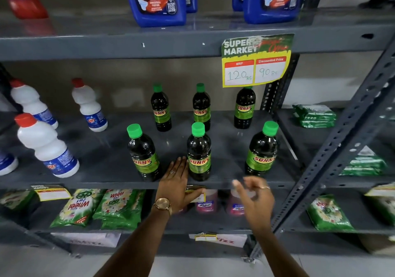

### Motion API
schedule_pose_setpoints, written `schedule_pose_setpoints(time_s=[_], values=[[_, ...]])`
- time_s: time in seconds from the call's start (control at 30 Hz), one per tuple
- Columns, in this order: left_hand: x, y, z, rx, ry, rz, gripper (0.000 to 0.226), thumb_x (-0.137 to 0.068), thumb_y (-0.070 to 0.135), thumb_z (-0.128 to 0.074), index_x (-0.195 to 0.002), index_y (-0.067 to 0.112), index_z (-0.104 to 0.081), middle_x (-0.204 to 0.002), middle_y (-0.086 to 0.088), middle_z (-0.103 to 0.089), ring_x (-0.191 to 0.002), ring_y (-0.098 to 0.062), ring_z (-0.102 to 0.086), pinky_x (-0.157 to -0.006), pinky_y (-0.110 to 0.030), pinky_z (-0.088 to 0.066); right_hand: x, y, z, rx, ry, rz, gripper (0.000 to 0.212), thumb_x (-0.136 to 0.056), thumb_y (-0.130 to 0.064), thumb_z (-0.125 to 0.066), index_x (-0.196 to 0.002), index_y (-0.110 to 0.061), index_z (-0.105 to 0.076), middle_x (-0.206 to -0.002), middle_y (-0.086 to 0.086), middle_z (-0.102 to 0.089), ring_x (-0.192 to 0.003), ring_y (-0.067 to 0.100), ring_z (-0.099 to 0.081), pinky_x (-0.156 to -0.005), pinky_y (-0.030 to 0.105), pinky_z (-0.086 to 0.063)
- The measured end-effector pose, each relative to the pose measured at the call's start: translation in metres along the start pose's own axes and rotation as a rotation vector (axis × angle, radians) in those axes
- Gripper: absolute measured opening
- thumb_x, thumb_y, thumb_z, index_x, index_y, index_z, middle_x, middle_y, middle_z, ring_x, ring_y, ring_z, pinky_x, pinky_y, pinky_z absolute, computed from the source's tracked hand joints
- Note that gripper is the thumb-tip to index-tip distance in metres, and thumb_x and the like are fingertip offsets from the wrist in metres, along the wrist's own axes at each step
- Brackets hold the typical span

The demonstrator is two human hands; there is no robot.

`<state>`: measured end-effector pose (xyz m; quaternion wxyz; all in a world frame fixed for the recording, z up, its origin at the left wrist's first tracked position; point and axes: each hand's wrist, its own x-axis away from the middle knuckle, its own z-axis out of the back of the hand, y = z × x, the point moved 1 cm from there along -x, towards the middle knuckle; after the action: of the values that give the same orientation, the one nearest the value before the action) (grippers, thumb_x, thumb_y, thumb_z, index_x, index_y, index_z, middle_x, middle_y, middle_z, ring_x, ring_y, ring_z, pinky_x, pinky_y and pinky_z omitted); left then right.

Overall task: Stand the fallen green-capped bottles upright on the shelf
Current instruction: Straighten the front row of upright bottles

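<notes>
Several dark bottles with green caps and "SUNNY" labels stand upright on the grey middle shelf, in a front row and a back row. The front row has a left bottle, a middle bottle and a right bottle. Behind them stand three more. My left hand lies flat at the shelf's front edge, fingers apart, fingertips beside the middle front bottle's base. My right hand hovers below the shelf edge, blurred, fingers loosely spread, holding nothing.
White red-capped bottles stand at the shelf's left. A yellow price sign hangs from the upper shelf, above which are blue cleaner jugs. Green detergent packs and pink bottles fill the lower shelf. A slotted metal upright rises at right.
</notes>
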<state>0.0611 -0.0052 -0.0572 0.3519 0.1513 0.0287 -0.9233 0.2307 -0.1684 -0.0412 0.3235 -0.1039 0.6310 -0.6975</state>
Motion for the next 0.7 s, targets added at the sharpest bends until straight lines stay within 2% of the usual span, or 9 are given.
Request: schedule_pose_setpoints(time_s=[0.03,0.1,0.2,0.27,0.33,0.4,0.5,0.63,0.7], values=[[0.000,0.000,-0.001,-0.001,0.001,0.002,0.098,-0.079,0.080,-0.030,-0.143,0.005,-0.031,-0.149,-0.014,-0.035,-0.142,-0.022,-0.022,-0.117,-0.039,-0.014,0.000,0.001,0.012,-0.016,0.122,-0.031,0.066,-0.058,-0.078,-0.064,-0.096,-0.025,-0.058,-0.091,0.001,-0.061,-0.082,0.016,-0.059,-0.070,0.031,-0.050],[-0.001,0.000,-0.002,-0.001,0.002,0.010,0.098,-0.080,0.080,-0.029,-0.142,0.005,-0.032,-0.149,-0.014,-0.036,-0.141,-0.022,-0.023,-0.117,-0.038,-0.012,-0.015,0.007,0.030,0.018,0.243,-0.073,0.081,-0.054,-0.069,-0.075,-0.112,-0.017,-0.052,-0.109,0.008,-0.054,-0.095,0.021,-0.054,-0.081,0.033,-0.048],[-0.001,0.001,-0.002,0.003,0.012,0.022,0.096,-0.080,0.079,-0.031,-0.141,0.005,-0.035,-0.147,-0.014,-0.038,-0.140,-0.023,-0.027,-0.117,-0.036,-0.010,-0.050,0.014,0.044,0.119,0.052,-0.066,0.100,-0.051,-0.038,-0.091,-0.135,-0.014,-0.042,-0.134,0.007,-0.050,-0.120,0.017,-0.048,-0.102,0.036,-0.040],[0.000,0.001,-0.001,0.009,0.016,0.022,0.096,-0.080,0.079,-0.031,-0.141,0.005,-0.034,-0.147,-0.014,-0.038,-0.140,-0.024,-0.027,-0.116,-0.035,-0.007,-0.058,0.020,0.041,0.173,-0.111,-0.032,0.082,-0.052,-0.043,-0.089,-0.122,-0.022,-0.054,-0.120,0.002,-0.062,-0.112,0.015,-0.056,-0.097,0.041,-0.046],[0.000,0.000,0.000,0.020,0.020,0.016,0.095,-0.081,0.078,-0.032,-0.141,0.004,-0.034,-0.146,-0.015,-0.039,-0.140,-0.025,-0.027,-0.117,-0.036,-0.007,-0.059,0.022,0.039,0.199,-0.118,-0.026,0.068,-0.054,-0.046,-0.086,-0.112,-0.023,-0.060,-0.108,0.001,-0.067,-0.103,0.017,-0.060,-0.090,0.043,-0.049],[0.000,0.000,0.000,0.029,0.022,0.007,0.094,-0.081,0.076,-0.035,-0.140,0.003,-0.036,-0.145,-0.016,-0.042,-0.139,-0.026,-0.029,-0.116,-0.038,-0.012,-0.059,0.023,0.039,0.200,-0.100,-0.010,0.066,-0.055,-0.044,-0.087,-0.110,-0.017,-0.062,-0.105,0.002,-0.067,-0.101,0.020,-0.061,-0.088,0.041,-0.049],[0.000,0.001,0.000,0.033,0.031,0.012,0.093,-0.080,0.076,-0.039,-0.139,0.003,-0.038,-0.143,-0.015,-0.044,-0.138,-0.025,-0.032,-0.115,-0.038,-0.014,-0.058,0.023,0.042,0.210,-0.114,0.040,0.070,-0.050,-0.058,-0.080,-0.105,-0.017,-0.064,-0.099,0.001,-0.069,-0.095,0.020,-0.062,-0.082,0.037,-0.050],[-0.001,0.000,0.000,0.041,0.016,0.014,0.093,-0.081,0.077,-0.035,-0.140,0.004,-0.037,-0.145,-0.014,-0.042,-0.139,-0.024,-0.029,-0.116,-0.039,-0.016,-0.056,0.020,0.042,0.295,-0.142,0.057,0.071,-0.049,-0.062,-0.080,-0.100,-0.015,-0.064,-0.091,-0.002,-0.067,-0.088,0.020,-0.061,-0.073,0.023,-0.045],[0.000,0.000,-0.001,0.042,0.000,0.012,0.094,-0.081,0.076,-0.035,-0.139,0.003,-0.038,-0.144,-0.015,-0.043,-0.139,-0.026,-0.030,-0.116,-0.042,-0.019,-0.055,0.023,0.041,0.327,-0.133,0.043,0.070,-0.050,-0.066,-0.078,-0.102,-0.021,-0.062,-0.096,-0.002,-0.067,-0.094,0.023,-0.060,-0.078,0.032,-0.048]])
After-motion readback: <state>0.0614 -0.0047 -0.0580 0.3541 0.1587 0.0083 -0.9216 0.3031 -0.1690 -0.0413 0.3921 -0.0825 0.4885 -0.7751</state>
